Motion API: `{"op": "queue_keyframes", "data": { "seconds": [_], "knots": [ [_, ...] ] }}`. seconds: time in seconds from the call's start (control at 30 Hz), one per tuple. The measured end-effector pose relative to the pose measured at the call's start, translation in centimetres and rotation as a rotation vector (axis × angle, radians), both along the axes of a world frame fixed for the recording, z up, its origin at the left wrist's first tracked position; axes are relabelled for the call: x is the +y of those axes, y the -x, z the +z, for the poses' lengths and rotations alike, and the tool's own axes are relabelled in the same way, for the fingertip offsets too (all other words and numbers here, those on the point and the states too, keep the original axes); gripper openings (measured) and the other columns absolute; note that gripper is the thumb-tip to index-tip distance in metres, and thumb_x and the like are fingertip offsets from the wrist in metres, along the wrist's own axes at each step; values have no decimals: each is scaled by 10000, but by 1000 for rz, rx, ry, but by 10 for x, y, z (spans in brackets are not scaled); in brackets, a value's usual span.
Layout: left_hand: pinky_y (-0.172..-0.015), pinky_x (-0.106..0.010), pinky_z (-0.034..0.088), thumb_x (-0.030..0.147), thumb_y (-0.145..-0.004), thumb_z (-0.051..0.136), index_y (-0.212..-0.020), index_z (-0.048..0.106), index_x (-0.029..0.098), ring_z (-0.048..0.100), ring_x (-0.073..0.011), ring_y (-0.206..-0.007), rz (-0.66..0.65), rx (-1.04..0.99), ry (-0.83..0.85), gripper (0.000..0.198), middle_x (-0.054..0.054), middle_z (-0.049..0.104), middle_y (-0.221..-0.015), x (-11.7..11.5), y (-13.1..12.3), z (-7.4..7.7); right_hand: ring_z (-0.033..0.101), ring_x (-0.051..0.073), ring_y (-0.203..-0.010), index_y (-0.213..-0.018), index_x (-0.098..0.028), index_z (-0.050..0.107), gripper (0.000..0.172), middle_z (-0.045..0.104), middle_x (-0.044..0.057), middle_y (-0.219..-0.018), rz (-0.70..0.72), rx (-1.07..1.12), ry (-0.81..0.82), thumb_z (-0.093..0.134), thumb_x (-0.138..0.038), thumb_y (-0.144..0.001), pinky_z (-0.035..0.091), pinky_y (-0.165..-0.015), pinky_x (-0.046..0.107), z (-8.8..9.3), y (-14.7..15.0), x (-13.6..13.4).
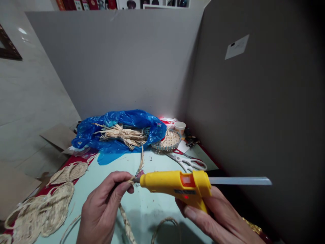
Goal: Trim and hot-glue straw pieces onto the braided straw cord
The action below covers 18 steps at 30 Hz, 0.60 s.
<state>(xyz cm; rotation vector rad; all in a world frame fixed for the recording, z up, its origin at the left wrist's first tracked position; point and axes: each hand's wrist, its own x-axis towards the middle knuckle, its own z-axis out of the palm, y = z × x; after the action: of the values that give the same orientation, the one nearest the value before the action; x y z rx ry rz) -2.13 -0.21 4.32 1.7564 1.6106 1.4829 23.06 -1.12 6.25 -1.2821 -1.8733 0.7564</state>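
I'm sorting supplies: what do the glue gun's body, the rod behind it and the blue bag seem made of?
Glue gun body: probably hard plastic; smooth, moulded-looking yellow shell. Rod: likely hot-melt glue; smooth, milky, seemingly translucent. Blue bag: thin plastic film, judging by its shiny crinkles.

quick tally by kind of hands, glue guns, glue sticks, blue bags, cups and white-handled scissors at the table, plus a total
Left hand and right hand: 2
Glue gun: 1
Glue stick: 1
Blue plastic bag: 1
Cup: 1
White-handled scissors: 1
Total: 7
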Motion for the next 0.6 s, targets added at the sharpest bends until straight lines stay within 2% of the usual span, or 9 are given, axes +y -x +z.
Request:
{"op": "queue_keyframes", "data": {
  "seconds": [0.27,0.6],
  "knots": [
    [-597,-151,523,360,-883,597,-875,692,290,714,-128,-634,-2,47,-18,119,58,734,-714,-1,-2,0,713,253,-869,-1035,-251,752,303,758,49,-925,60,-5,-15,597,-460,-879,608,-777,291,3,-2,2],
    [-578,-142,495,372,-879,600,-861,697,309,692,-111,-616,34,13,-17,117,76,727,-702,-2,-2,-3,686,239,-724,-944,-266,767,280,714,32,-731,264,60,-29,527,-406,-903,588,-647,277,14,4,13]
  ]
}}
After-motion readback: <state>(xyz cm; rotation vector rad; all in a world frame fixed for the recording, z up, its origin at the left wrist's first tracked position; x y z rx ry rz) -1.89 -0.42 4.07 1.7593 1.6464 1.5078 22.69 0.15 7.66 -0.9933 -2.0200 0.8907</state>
